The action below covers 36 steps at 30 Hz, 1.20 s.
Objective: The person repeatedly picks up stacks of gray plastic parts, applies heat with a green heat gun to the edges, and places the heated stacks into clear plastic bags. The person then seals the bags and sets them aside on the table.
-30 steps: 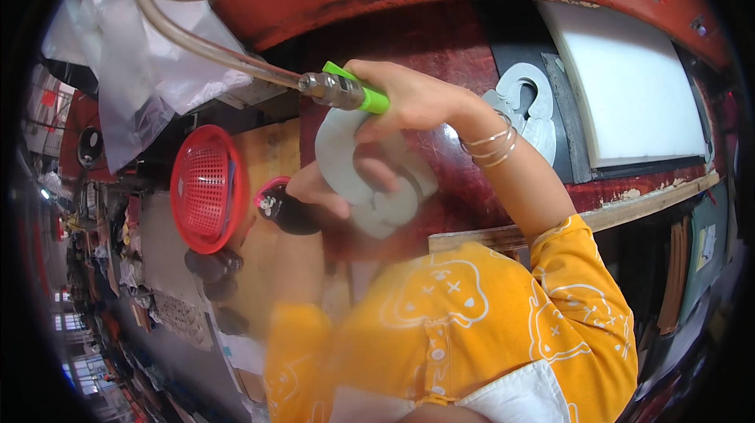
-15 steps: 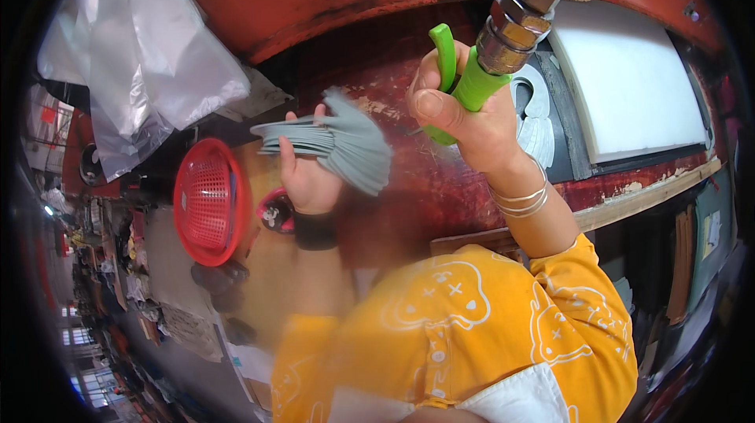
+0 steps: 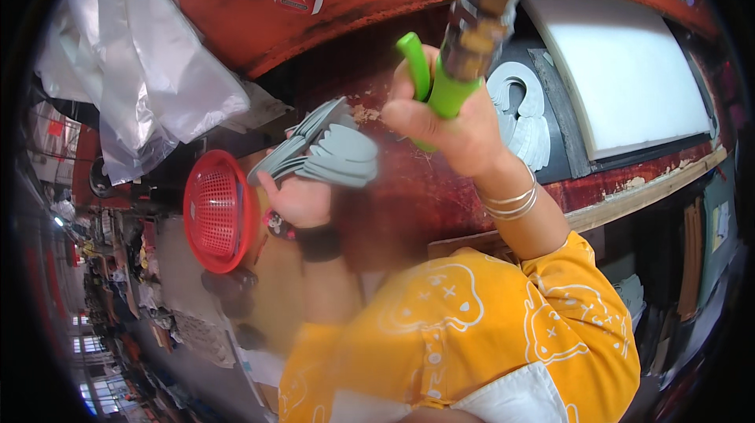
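Head view: the left hand [image 3: 305, 201] grasps fanned grey pieces [image 3: 340, 157] by one end, likely light, bendy, apt to slide; pinch the whole stack. Right of it, the right hand [image 3: 460, 130] clenches a green air gun [image 3: 454, 95].

Worn red tbl [image 3: 432, 199] w/ blk mat [image 3: 559, 157] under wht slab [image 3: 621, 77], gry pcs [image 3: 532, 140]

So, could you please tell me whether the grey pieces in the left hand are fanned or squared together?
Fanned: the grey pieces show separate, staggered rounded edges above the left hand.
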Each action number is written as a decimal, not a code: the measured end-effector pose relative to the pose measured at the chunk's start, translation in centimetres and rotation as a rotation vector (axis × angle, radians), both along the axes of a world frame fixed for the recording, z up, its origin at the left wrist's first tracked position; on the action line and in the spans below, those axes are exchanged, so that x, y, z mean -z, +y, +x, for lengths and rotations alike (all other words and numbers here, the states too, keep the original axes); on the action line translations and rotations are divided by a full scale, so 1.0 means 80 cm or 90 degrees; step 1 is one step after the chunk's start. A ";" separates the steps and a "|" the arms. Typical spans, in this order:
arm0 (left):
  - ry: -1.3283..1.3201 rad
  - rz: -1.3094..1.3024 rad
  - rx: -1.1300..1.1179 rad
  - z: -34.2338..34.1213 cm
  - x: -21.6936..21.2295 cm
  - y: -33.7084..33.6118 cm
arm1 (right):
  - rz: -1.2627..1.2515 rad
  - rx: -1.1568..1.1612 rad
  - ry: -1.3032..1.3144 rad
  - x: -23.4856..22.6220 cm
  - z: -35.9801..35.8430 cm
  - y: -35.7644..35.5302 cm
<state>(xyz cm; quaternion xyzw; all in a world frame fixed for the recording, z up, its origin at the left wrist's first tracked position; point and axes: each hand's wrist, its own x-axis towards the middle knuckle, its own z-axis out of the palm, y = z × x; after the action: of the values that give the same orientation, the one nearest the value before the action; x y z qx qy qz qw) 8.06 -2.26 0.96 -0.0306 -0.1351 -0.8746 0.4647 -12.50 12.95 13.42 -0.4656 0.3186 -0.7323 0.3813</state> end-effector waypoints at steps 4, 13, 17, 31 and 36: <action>0.026 -0.072 0.002 0.009 -0.007 -0.002 | 0.021 -0.019 -0.061 -0.007 0.000 -0.001; -0.339 -0.160 -0.143 -0.016 -0.046 0.032 | 0.103 -0.050 0.031 -0.005 -0.006 0.000; -0.680 -0.552 -0.081 0.004 -0.084 0.030 | 0.223 0.249 0.297 0.005 -0.030 -0.018; -0.189 -0.630 0.497 -0.023 -0.095 -0.002 | 0.179 -0.295 0.103 0.051 -0.002 -0.047; -0.398 -0.560 0.083 -0.001 -0.083 0.033 | 0.087 -0.041 0.259 0.066 -0.007 -0.027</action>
<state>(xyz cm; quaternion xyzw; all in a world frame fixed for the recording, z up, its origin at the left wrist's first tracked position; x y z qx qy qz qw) 7.96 0.39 7.63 0.0311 -0.6179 -0.7300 0.2903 -13.05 10.81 8.12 -0.5867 0.4226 -0.5876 0.3632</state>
